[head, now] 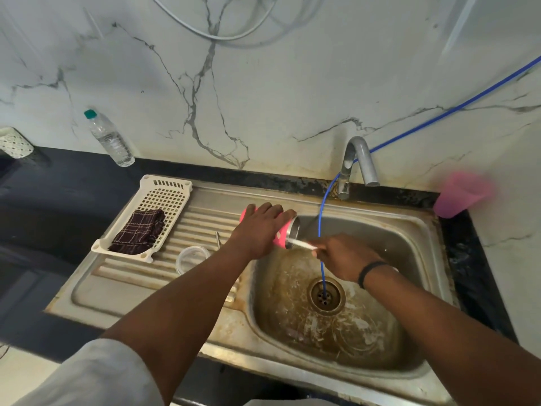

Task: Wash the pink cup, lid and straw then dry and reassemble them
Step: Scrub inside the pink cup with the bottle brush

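The left hand (265, 227) has its fingers curled over the top of the pink cup (282, 232), gripping it on its side with the steel mouth turned right, over the left edge of the sink (424, 230); the right hand (339, 257) pinches a thin white stick, probably the straw (304, 245) or a small brush, whose far end sits at the cup's mouth; to do this well, I'd keep the cup tilted mouth-down toward the basin so rinse water drains out, keep the grip firm since wet steel slips, and work the stick right round the inner wall; the tap (358, 162) shows no clear stream, so water may be needed; the clear lid (191, 257) lies on the draining board beside the white tray (164, 194) with its dark cloth (139, 231), still to be washed
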